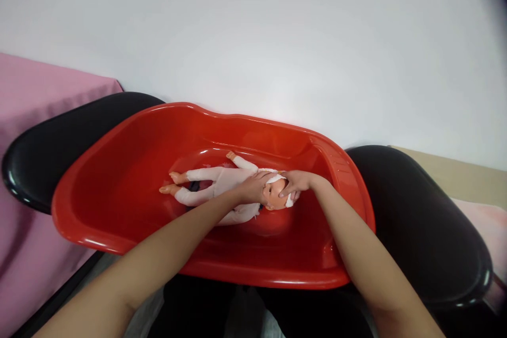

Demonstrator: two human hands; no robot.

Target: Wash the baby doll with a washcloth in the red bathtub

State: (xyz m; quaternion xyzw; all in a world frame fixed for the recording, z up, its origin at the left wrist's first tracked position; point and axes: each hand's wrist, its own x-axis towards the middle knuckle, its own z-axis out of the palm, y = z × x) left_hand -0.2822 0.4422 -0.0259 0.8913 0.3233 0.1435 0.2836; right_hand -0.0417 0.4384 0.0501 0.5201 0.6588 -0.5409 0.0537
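Note:
A baby doll (216, 182) in a white suit lies on its back inside a red plastic tub (119, 169), feet to the left and head to the right. My left hand (253, 188) rests on the doll's chest and neck, fingers curled over it. My right hand (295, 182) cups the doll's head, fingers closed around the white cap (290, 202) there.
The tub sits across two black chair seats, one at the left (47, 153) and one at the right (428, 222). A pink cloth (24, 116) covers a surface at far left. A white wall fills the background; a beige surface (463, 174) shows at right.

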